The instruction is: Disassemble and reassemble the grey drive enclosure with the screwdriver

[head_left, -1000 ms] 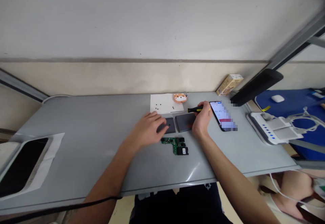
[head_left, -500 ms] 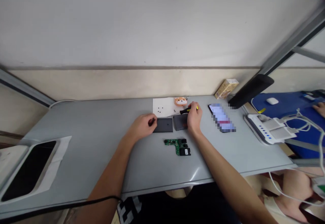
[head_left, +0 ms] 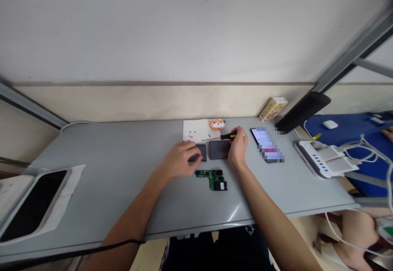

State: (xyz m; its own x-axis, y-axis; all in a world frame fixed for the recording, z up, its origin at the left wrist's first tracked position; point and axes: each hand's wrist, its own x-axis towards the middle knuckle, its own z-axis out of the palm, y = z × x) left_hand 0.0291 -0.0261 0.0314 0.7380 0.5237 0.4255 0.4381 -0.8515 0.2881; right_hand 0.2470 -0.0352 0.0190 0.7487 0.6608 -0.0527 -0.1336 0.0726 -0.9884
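Observation:
My left hand (head_left: 181, 158) lies on a dark grey cover plate (head_left: 202, 151), fingers curled over its left part. My right hand (head_left: 238, 146) is closed round a screwdriver with a black and yellow handle (head_left: 229, 136), its thin shaft pointing left. Between the hands sits a dark grey case half (head_left: 219, 149), which the right hand touches at its right edge. A green circuit board (head_left: 213, 177) lies just in front of both hands. Behind them a white paper sheet (head_left: 196, 131) carries several tiny black screws.
A phone (head_left: 266, 145) with a lit screen lies right of my right hand. An orange animal-shaped item (head_left: 217, 123) and a small carton (head_left: 272, 108) stand near the wall. A white charging hub (head_left: 322, 159) with cables is at the right; a black tray (head_left: 30, 199) far left.
My left hand slid right onto the cover plate, now covering its left part. My right hand with the screwdriver shifted slightly right. The camera view moved a little.

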